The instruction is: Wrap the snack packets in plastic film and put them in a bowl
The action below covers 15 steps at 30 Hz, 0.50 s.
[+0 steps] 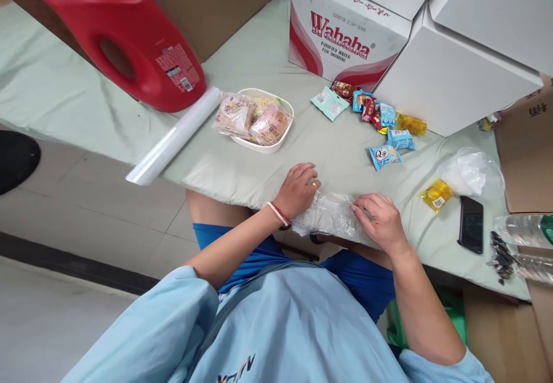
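Now both hands (299, 190) (380, 220) on crumpled clear plastic (330, 215).

1 tray (264, 147) | left of tray: 1 jug (144, 55), 1 roll (175, 138) | right: 1 phone (470, 225), 2 bottles (517, 230) | nearer: 2 hands (296, 190)

White box (345, 43) says "Wahaha®", "PURIFIED WATER FOR DRINKING", w/ a long no. above, too blurry tbh. Blue pkt (384, 156): big "Q" + a Chinese char. Red jug (149, 37) has a barcode label, txt too tiny imo. Brown ctn (239, 11): Chinese chars, can't read 'em
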Motion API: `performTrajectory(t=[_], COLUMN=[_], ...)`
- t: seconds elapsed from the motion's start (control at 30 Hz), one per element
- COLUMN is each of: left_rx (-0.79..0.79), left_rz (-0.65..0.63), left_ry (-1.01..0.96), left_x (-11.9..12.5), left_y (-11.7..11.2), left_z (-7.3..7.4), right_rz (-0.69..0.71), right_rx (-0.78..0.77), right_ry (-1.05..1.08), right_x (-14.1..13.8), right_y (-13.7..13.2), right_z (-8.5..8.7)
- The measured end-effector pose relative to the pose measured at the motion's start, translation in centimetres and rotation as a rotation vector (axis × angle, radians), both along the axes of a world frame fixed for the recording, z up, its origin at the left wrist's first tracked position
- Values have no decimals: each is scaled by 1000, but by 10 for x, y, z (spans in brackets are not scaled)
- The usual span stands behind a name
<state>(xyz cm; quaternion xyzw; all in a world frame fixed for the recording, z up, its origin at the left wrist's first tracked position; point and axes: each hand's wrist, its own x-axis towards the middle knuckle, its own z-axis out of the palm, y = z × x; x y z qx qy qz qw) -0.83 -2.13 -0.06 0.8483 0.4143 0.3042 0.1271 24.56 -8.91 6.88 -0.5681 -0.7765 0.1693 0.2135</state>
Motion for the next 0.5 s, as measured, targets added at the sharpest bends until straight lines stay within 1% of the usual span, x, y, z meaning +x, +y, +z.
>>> performTrajectory(t=[0.03, 0.1, 0.2, 0.23, 0.33, 0.4, 0.43, 0.5], left_rx=[-13, -40, -37, -18, 87, 158, 182, 195], left_rz=[-1, -12, -30, -34, -29, -14, -3, 17], left_ry=[-22, -82, -129, -117, -61, -50, -55, -79], left_x=[0, 0, 0, 0, 0, 0, -1, -4], left_y=[0, -1, -1, -1, -2, -2, -2, -2], left_z=[0, -2, -4, -6, -9, -10, -10, -7], right_rz=[2, -47, -133, -132, -72, -61, -72, -124], right_rx=[-67, -204, -361, -412, -585, -626, -607, -519], right_ry=[81, 227, 343, 363, 390, 376, 369, 368], right_x=[2, 6, 12, 14, 14, 12, 12, 11], right_y=[0, 5, 23, 30, 47, 52, 53, 53], right_z=[2, 2, -4, -7, -18, -25, -27, -31])
